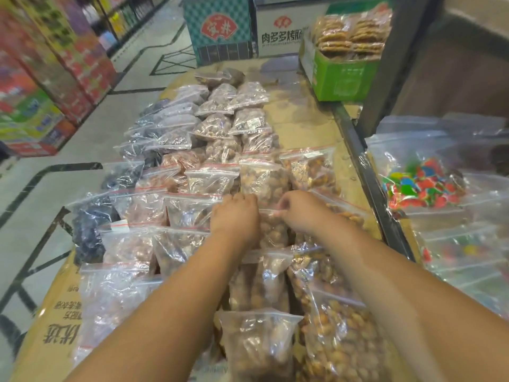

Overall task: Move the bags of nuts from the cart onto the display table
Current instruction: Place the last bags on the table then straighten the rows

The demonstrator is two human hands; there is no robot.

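**Both hands on one nut bag, mid-table**

Two bare forearms reach in from the bottom edge. Nearest are two big zip bags: one bag of brown nuts and, touching its right side, one bag of orange coated nuts. To the left is one printed cardboard sheet under the bags.

At mid-table, the left hand and the right hand meet at the top strip of one held bag of brown nuts. The bag lies on the display table in the pile, not lifted clear. The right hand pinches the strip between thumb and fingers. The left hand's fingers are curled over the strip's left end, but the contact itself is hidden by the back of the hand.

The bags run five across at this row: dark fruit bag, pinkish bag, brown-nut bag, the held bag, and orange-nut bag. The columns go on away from the camera and overlap, so the total cannot be counted.

On the right, past one dark metal bar, there is one bag of coloured sweets among more clear bags.

At the far right of the table, one green box holds two stacks of round biscuits. Beyond it are one teal carton and one white cabinet. Stacked cartons stand along the left aisle.
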